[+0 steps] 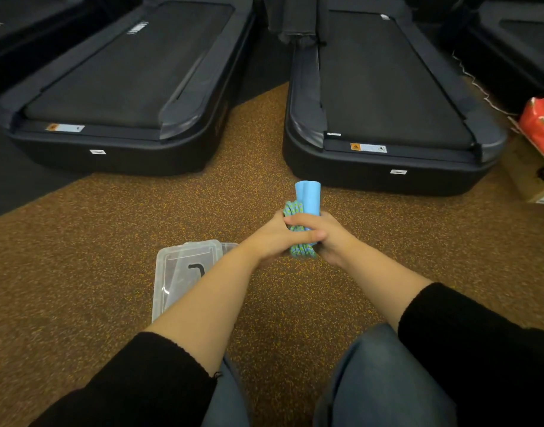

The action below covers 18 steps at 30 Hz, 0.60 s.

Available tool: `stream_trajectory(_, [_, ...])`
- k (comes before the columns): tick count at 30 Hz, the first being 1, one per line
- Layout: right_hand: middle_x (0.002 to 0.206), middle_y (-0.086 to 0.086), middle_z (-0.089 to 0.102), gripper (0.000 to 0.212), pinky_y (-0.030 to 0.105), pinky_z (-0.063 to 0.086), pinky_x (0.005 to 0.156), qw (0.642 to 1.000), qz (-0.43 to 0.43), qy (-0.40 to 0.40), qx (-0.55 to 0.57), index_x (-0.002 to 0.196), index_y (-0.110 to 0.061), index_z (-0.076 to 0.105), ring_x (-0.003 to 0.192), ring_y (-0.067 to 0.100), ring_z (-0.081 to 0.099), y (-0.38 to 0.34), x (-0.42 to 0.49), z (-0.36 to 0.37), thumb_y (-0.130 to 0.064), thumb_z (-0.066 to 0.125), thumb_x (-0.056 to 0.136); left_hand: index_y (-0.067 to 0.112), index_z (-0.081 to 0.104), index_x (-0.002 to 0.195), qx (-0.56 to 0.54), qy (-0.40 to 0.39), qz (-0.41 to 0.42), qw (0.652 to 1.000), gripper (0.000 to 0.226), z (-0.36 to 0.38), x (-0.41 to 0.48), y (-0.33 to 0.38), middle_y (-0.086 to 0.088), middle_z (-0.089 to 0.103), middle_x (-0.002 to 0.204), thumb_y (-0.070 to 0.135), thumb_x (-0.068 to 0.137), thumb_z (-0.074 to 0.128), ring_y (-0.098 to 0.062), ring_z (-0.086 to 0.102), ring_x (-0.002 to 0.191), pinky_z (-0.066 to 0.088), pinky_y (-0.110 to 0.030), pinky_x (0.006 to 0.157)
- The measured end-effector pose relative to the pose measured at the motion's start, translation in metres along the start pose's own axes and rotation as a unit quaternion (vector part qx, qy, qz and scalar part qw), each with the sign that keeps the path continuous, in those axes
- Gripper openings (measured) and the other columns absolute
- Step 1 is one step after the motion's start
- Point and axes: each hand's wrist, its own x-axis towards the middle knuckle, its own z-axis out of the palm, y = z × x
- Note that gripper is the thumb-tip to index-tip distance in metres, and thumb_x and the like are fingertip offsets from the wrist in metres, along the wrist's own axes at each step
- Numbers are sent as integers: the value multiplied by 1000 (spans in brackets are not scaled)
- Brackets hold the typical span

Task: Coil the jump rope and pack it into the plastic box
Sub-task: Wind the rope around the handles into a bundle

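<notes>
The jump rope [307, 197] is bundled up in front of me: two light blue handles stick up side by side, and the green-blue braided cord is coiled beside and below them. My left hand [272, 238] and my right hand [327, 238] are both closed around the bundle, above the floor. The clear plastic box [180, 266] lies on the floor to the lower left of my hands, partly hidden under my left forearm. A dark curved mark shows through its clear top.
Two black treadmill decks [126, 87] [384, 97] stand ahead on the speckled brown floor, with a gap between them. A cardboard box [532, 177] and an orange bag [542, 124] sit at the right edge. My knees in jeans are at the bottom.
</notes>
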Motion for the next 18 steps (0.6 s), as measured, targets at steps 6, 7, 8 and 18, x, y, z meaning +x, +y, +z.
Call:
stream_trajectory(6, [85, 13, 66, 35, 37, 55, 75, 998, 45, 28, -43, 111, -2, 59, 75, 24, 65, 6, 1, 4, -8, 67, 79, 7, 34, 135, 50, -18, 6, 999, 107, -11, -3, -3, -18, 60, 124, 25, 46, 90, -26, 61, 114, 47, -48, 100])
stream_trajectory(7, [86, 13, 66, 36, 39, 54, 79, 997, 52, 28, -44, 112, -3, 59, 77, 24, 65, 7, 2, 4, -9, 67, 78, 10, 31, 139, 66, -17, 6, 998, 108, -11, -5, -2, -14, 59, 125, 24, 49, 89, -23, 61, 114, 47, -45, 100])
stream_trajectory(8, [85, 12, 66, 35, 40, 53, 80, 997, 55, 25, -40, 111, -5, 60, 77, 24, 65, 7, 2, 5, -10, 67, 78, 12, 26, 142, 78, -13, 7, 997, 106, -12, -5, -3, -9, 58, 126, 21, 56, 87, -18, 60, 114, 48, -39, 100])
stream_trajectory(18, [66, 0, 69, 8, 21, 54, 51, 996, 86, -14, 13, 91, -14, 63, 55, 11, 67, 9, 1, 3, -10, 59, 84, 4, 35, 135, 82, -22, -8, 996, 54, -11, -9, 2, -10, 55, 128, 15, 88, 60, -17, 56, 115, 45, -30, 100])
